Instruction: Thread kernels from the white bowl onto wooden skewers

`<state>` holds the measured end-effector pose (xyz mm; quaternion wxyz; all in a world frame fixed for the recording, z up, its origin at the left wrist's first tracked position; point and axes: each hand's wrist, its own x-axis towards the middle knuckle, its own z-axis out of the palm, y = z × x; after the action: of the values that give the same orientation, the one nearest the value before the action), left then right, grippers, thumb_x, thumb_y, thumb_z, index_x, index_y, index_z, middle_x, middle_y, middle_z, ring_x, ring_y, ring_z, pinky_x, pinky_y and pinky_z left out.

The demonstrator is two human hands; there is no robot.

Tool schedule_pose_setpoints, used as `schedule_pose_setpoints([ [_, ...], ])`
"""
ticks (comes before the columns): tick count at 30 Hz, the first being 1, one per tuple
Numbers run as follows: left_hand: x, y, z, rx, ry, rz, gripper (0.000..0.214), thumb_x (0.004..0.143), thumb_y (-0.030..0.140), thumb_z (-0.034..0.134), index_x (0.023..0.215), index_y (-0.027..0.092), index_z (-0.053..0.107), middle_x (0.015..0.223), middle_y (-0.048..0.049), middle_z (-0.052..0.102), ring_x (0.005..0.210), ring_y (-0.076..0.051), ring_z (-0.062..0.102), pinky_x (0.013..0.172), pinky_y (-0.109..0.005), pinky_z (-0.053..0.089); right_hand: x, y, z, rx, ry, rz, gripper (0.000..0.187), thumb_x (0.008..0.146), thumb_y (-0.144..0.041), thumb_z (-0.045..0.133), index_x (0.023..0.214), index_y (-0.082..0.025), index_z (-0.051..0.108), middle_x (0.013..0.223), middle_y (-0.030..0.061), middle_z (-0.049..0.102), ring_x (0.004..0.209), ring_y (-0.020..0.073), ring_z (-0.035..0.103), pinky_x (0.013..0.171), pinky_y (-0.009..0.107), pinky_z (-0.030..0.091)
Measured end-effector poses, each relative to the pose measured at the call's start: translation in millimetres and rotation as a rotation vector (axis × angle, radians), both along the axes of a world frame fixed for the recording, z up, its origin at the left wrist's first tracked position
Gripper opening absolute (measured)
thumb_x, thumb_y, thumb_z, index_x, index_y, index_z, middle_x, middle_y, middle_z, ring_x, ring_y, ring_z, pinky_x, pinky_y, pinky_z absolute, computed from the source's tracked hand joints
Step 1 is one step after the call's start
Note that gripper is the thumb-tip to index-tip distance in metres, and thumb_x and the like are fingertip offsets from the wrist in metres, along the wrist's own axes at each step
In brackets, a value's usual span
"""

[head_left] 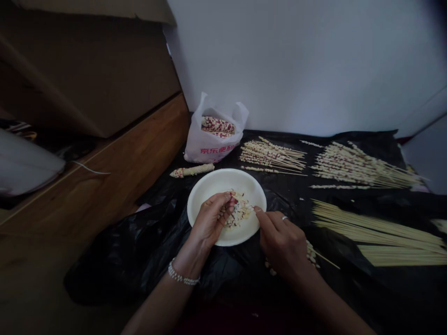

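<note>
My left hand (213, 215) is over a white bowl (196, 204), its fingers curled closed around red and cream corn kernels. Loose kernels (240, 216) lie in the bowl beneath it. At the bowl's right rim, my right hand (283, 239) is closed in a pinch, with a pale bit at its fingertips. A thin bamboo skewer (328, 260) sticks out behind this hand, in line with the pinch; the hand hides its middle. More kernels (311, 255) show beside and under the right hand.
Behind the bowl stand a white plastic bag (199, 144) of speckled corn cobs and a mostly stripped cob (195, 170). Kernel-threaded skewers lie in two piles (268, 156) (345, 165). Bare skewers (377, 228) lie right, on black plastic sheeting (115, 260). A cardboard box (87, 70) is left.
</note>
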<state>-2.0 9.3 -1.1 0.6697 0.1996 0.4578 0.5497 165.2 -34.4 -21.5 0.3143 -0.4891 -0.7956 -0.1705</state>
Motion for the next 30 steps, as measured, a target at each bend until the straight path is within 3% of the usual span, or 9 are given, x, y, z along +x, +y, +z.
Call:
schedule_pose_setpoints([
  [12, 0.7, -0.9, -0.6, 0.011, 0.016, -0.020, 0.014, 0.068, 0.021, 0.076, 0.078, 0.011, 0.073, 0.071, -0.0028, 0.066, 0.066, -0.007, 0.059, 0.063, -0.014, 0.050, -0.2, -1.0, 1.4, -0.006, 0.005, -0.001, 0.028, 0.088, -0.006, 0.045, 0.107, -0.011, 0.065, 0.073, 0.0034, 0.064, 0.066, 0.0127, 0.054, 0.060, 0.026, 0.035],
  [18, 2.2, -0.4, 3.3, -0.053, -0.063, 0.006, 0.025, 0.067, 0.013, 0.076, 0.092, 0.014, 0.074, 0.076, -0.0032, 0.068, 0.070, -0.008, 0.061, 0.067, -0.015, 0.053, 0.0, -0.3, 0.3, -0.020, -0.029, -0.016, 0.028, 0.089, -0.007, 0.044, 0.107, -0.012, 0.065, 0.072, 0.0031, 0.063, 0.064, 0.0126, 0.053, 0.058, 0.026, 0.034],
  [30, -1.4, 3.5, 2.4, -0.109, -0.144, -0.024, 0.012, 0.069, 0.010, 0.073, 0.081, 0.013, 0.073, 0.071, -0.0011, 0.066, 0.064, -0.005, 0.059, 0.061, -0.012, 0.050, -1.4, -1.4, 3.1, -0.027, -0.006, -0.008, 0.026, 0.088, -0.006, 0.045, 0.104, -0.011, 0.065, 0.070, 0.0029, 0.061, 0.065, 0.0131, 0.054, 0.057, 0.027, 0.034],
])
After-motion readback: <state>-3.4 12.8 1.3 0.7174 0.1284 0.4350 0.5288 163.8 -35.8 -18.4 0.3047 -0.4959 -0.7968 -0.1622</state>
